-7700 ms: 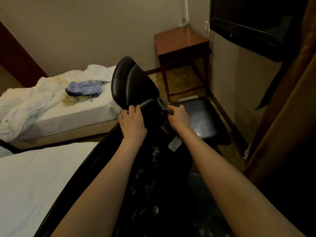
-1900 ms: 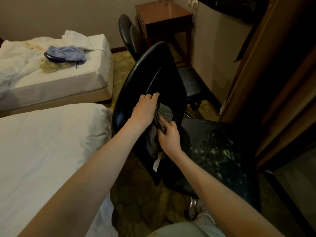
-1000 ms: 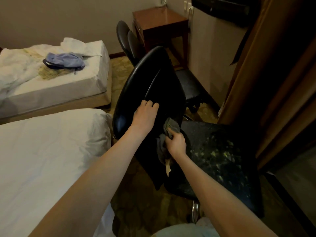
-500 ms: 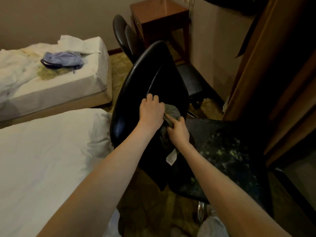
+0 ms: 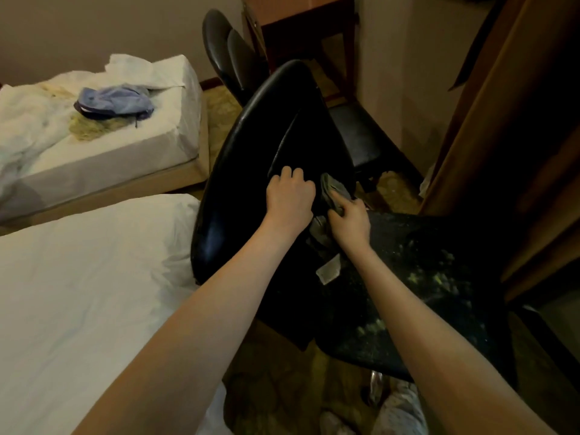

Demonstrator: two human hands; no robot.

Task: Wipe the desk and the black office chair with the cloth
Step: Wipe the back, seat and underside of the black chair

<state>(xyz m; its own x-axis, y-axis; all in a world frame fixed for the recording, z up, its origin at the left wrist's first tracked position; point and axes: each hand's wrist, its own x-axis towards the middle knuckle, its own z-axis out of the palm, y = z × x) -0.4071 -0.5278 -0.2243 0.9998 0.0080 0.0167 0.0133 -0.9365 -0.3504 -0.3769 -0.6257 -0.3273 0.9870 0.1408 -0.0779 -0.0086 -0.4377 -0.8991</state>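
Note:
The black office chair (image 5: pixel 251 146) stands in front of me, its glossy backrest turned toward the beds and its speckled seat to the right. My left hand (image 5: pixel 290 196) grips the inner edge of the backrest with curled fingers. Right beside it my right hand (image 5: pixel 350 221) holds a bunched grey cloth (image 5: pixel 334 189) against the lower backrest; a white label hangs below the cloth. The wooden desk (image 5: pixel 298 14) stands at the far wall, cut off by the top edge.
A second black chair (image 5: pixel 232 54) stands by the desk. A white bed (image 5: pixel 78 293) lies close on my left, another bed (image 5: pixel 110 146) with a blue bag beyond it. A brown curtain (image 5: pixel 518 120) hangs on the right. Patterned carpet covers the floor.
Over the last second my right hand has carried the cloth up the backrest, closer to my left hand. My left hand has kept its hold on the backrest edge.

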